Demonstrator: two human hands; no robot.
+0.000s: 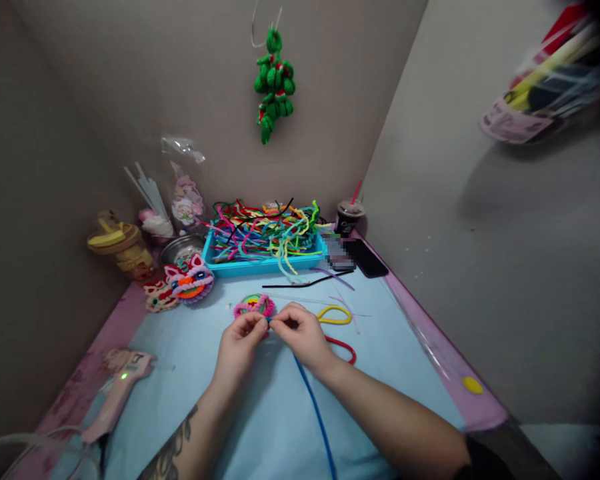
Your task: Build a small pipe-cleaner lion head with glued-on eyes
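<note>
Two hands pinch one blue pipe cleaner at the middle of the frame.

Left hand and right hand meet fingertip to fingertip, both clamped on the upper end of the blue pipe cleaner, which trails down toward the lower edge over the light blue counter. Just above the hands lies a pink-rimmed round piece; a yellow loop and a red loop lie to their right. A blue tray heaped with coloured pipe cleaners sits higher up, and a pink glue gun lies at the lower left.
</note>
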